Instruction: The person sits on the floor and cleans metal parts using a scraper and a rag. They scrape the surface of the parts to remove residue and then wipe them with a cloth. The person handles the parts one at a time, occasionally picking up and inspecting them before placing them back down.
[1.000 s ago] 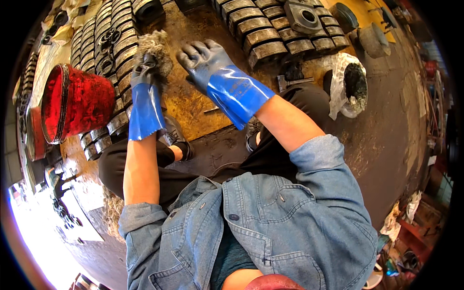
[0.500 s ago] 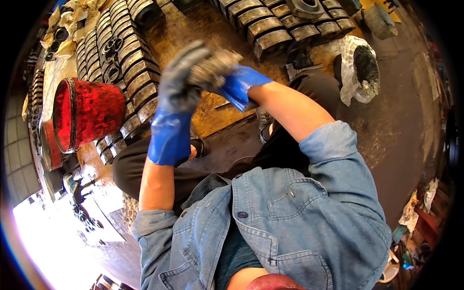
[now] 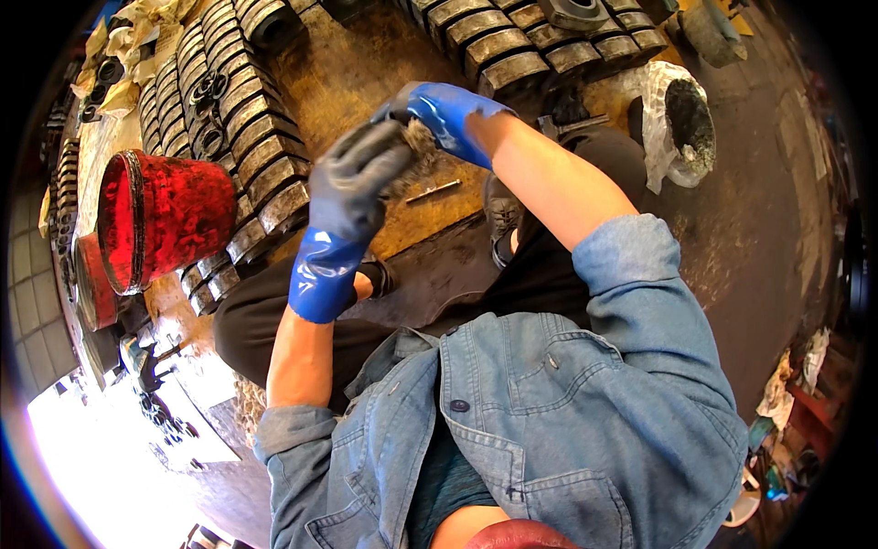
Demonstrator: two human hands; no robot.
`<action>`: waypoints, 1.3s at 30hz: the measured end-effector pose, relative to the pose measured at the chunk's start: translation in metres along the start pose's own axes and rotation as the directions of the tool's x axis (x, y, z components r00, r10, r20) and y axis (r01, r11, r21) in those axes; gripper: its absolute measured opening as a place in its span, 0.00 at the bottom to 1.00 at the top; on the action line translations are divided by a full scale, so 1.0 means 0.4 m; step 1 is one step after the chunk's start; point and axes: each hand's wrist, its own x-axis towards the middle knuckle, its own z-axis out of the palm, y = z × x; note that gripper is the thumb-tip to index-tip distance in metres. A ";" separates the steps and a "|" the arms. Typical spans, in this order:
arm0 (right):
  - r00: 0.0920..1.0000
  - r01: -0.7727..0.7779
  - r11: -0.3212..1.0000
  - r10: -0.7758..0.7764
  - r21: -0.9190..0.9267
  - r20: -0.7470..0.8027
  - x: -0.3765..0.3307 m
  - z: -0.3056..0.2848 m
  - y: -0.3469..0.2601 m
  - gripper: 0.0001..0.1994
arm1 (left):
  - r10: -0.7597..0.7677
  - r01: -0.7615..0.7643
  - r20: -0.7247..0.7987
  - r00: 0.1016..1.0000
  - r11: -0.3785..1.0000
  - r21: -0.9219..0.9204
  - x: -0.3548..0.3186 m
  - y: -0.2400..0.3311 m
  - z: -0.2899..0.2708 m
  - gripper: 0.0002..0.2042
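Observation:
My two gloved hands meet in front of my chest above the rusty brown floor (image 3: 366, 73). My left hand (image 3: 352, 188), in a glove with a grey dirty hand part and blue cuff, is curled around a wad of grey fibre (image 3: 416, 151). My right hand (image 3: 444, 110), in a blue glove, closes on the far side of the same wad, its fingertips hidden behind my left hand. Both hands are blurred. My legs in dark trousers are folded below them.
A red bucket (image 3: 169, 220) lies on its side at the left. Rows of round metal parts (image 3: 242, 128) line the left and the far edge (image 3: 512, 46). A bag-lined pail of dark material (image 3: 686, 119) stands at right. A thin rod (image 3: 434, 190) lies on the floor.
My left hand lifted from the floor by the metal parts with the wad and swung right. My right hand drew in to meet it, and both now hold the wad closer to my body.

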 end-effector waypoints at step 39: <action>0.912 0.062 0.112 0.397 -0.992 0.102 0.096 0.097 -0.091 0.28 | -0.321 0.023 -0.198 0.926 0.572 -0.820 -0.070 -0.173 -0.064 0.27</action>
